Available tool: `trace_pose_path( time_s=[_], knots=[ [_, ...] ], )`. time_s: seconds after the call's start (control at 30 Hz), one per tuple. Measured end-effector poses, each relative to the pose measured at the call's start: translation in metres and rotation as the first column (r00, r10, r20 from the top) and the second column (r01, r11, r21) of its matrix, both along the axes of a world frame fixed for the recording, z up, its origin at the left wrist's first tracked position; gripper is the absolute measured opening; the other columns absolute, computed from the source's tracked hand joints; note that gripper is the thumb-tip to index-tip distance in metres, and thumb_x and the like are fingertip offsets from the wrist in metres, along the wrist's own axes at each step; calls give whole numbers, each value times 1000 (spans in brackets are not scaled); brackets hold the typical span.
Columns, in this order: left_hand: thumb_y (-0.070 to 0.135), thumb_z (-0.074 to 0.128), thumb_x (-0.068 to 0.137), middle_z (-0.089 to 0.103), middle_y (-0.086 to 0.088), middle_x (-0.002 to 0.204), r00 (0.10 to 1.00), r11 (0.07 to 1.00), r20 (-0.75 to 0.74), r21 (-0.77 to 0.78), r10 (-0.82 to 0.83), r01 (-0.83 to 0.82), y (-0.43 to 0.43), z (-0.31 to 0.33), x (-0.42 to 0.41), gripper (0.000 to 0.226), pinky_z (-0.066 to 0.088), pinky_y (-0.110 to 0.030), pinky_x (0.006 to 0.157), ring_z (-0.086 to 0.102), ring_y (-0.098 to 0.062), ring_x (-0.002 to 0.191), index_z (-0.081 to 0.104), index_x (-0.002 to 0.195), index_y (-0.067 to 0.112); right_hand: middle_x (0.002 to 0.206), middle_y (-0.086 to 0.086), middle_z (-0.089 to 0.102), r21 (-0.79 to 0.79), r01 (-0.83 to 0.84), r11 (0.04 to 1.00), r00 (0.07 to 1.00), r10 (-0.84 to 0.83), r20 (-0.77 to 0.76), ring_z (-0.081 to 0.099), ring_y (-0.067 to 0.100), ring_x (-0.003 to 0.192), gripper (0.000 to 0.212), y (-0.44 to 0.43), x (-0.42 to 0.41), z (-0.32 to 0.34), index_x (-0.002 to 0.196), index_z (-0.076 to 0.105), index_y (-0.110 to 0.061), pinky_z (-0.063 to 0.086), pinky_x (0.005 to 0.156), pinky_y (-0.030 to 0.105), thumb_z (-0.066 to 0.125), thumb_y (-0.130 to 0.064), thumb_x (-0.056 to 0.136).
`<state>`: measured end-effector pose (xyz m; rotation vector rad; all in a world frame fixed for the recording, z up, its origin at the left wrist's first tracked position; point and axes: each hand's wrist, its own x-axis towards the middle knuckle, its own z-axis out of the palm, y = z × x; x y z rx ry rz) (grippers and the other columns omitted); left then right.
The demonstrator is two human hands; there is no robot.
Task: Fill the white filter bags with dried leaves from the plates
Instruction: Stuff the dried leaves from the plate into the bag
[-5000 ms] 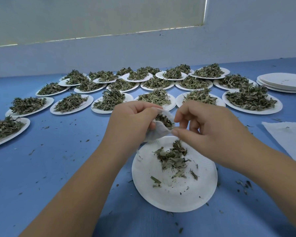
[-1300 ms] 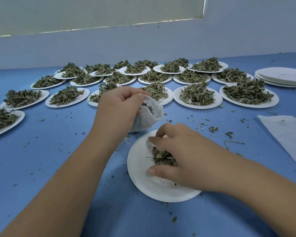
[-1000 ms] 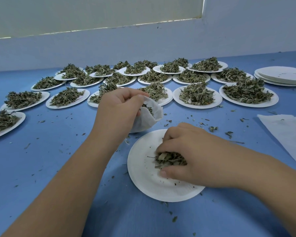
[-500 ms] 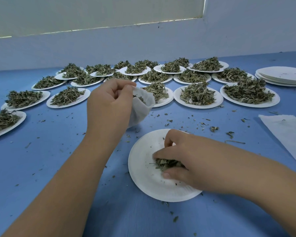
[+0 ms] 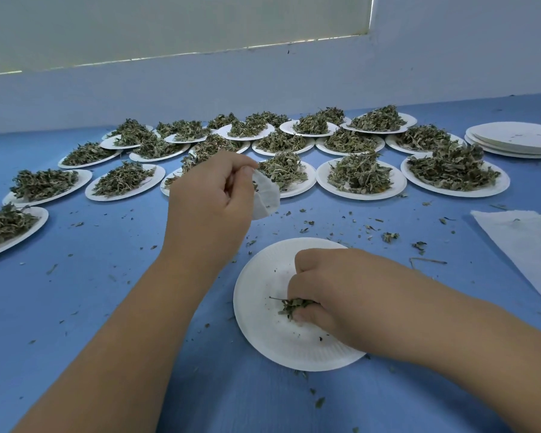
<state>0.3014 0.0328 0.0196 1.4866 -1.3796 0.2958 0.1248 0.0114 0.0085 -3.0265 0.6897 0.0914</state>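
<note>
On plate (image 5: 263,332), right hand (image 5: 331,295) pinches leaves (image 5: 291,306).

Filter bag (image 5: 267,198) mostly behind left hand (image 5: 211,195) — far-left plate (image 5: 41,218) cropped

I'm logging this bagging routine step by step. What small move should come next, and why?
Probably the right hand carries its pinched dried green leaves to the white filter bag the left hand holds up; the round white paper plate is nearly bare.
</note>
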Motion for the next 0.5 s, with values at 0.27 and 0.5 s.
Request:
trace_pose_path(
  time_s=[0.27, 0.5],
  knots=[
    [9, 55, 94, 46, -5, 52, 993, 989, -35, 87, -115, 118, 0, -3, -4, 19, 30, -8, 47, 40, -4, 47, 69, 89, 21, 87, -6, 54, 192, -31, 981, 976, -12, 217, 51, 9, 81, 26, -12, -10, 6, 91, 67, -18, 45, 74, 34, 54, -40, 93],
    [7, 59, 92, 49, -9, 51, 983, 971, 27, 162, -180, 174, 2, 0, -10, 17, 29, -7, 49, 41, -5, 47, 73, 89, 16, 75, -4, 58, 360, 11, 933, 850, -198, 487, 57, 8, 66, 23, -29, -19, 20, 79, 70, -20, 47, 62, 29, 65, -41, 84]
  ],
)
